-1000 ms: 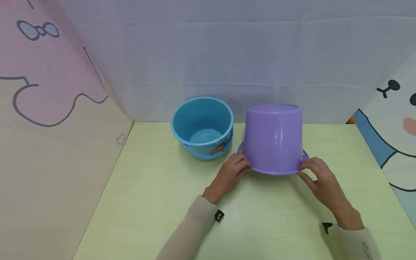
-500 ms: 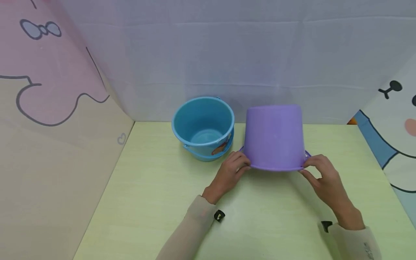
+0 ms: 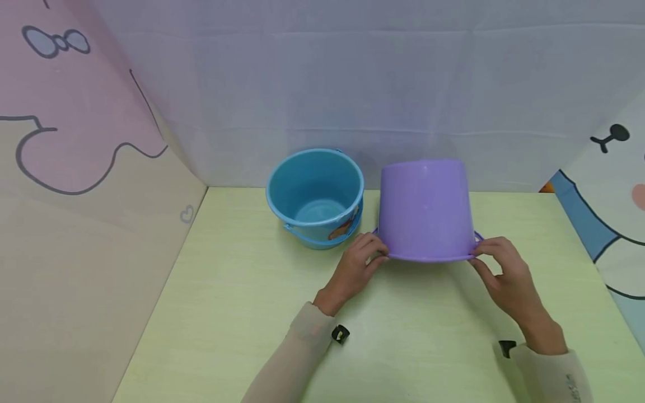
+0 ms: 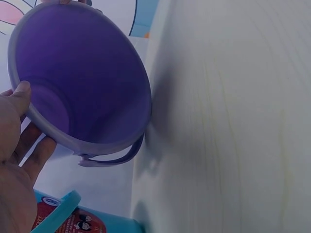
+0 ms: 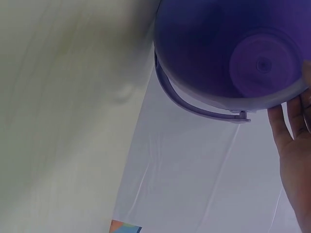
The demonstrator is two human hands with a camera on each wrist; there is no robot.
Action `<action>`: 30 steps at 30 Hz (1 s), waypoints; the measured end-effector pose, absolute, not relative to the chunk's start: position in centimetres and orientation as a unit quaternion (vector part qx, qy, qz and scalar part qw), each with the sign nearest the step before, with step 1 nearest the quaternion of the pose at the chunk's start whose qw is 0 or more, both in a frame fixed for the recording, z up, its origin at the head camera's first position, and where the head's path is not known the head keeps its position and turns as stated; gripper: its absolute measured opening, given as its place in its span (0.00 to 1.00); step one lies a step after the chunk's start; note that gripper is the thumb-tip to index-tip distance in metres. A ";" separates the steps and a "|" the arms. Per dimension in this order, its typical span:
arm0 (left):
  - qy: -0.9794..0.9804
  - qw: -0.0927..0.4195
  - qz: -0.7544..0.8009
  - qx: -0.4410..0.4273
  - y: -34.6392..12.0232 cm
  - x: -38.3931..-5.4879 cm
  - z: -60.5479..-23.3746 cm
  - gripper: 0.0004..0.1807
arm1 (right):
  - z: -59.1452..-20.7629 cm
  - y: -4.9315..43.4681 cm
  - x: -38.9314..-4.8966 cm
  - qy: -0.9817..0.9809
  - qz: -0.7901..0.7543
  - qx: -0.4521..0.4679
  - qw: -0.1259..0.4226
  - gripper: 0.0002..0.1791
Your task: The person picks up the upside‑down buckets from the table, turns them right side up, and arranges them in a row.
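Observation:
A purple bucket is tipped with its mouth toward the person and its base toward the back wall. My left hand pinches its rim at the left, the thumb inside the mouth in the left wrist view. At the right side of the rim, my right hand pinches it between thumb and fingers. The inside of the bucket shows nothing in it. Its purple handle hangs toward the back, beneath the bucket. Just left of it a light blue bucket stands upright, mouth up, its handle lowered.
Both buckets are near the back of a pale yellow-green table. Behind it hangs a whitish cloth wall. Cartoon-printed panels flank the table on the left and right.
The near rim of the purple bucket has risen a little, tilting it farther back, and both hands have gone up with it. The blue bucket has stayed put.

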State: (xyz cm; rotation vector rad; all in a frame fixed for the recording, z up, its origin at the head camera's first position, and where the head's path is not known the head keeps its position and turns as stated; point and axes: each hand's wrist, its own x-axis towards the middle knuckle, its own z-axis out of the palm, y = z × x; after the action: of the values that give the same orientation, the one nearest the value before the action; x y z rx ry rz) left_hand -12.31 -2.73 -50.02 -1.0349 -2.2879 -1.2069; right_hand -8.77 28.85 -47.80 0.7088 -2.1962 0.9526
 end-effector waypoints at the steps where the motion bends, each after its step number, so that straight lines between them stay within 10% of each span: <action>1: -0.808 0.178 -0.427 -0.365 -2.7 -12.3 -50.0 0.08 | -47.7 28.8 -8.8 -0.834 0.362 0.268 0.318 0.33; 30: -0.788 0.171 -0.485 -0.339 -2.2 -12.1 -48.7 0.06 | -45.8 28.4 -9.0 -0.826 0.378 0.243 0.339 0.34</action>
State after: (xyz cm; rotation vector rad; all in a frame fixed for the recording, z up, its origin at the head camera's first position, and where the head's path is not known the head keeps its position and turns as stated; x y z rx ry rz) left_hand -12.12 -2.21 -48.73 -0.9630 -2.2385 -1.3767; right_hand -9.04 28.41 -45.84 0.6326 -2.1510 0.9854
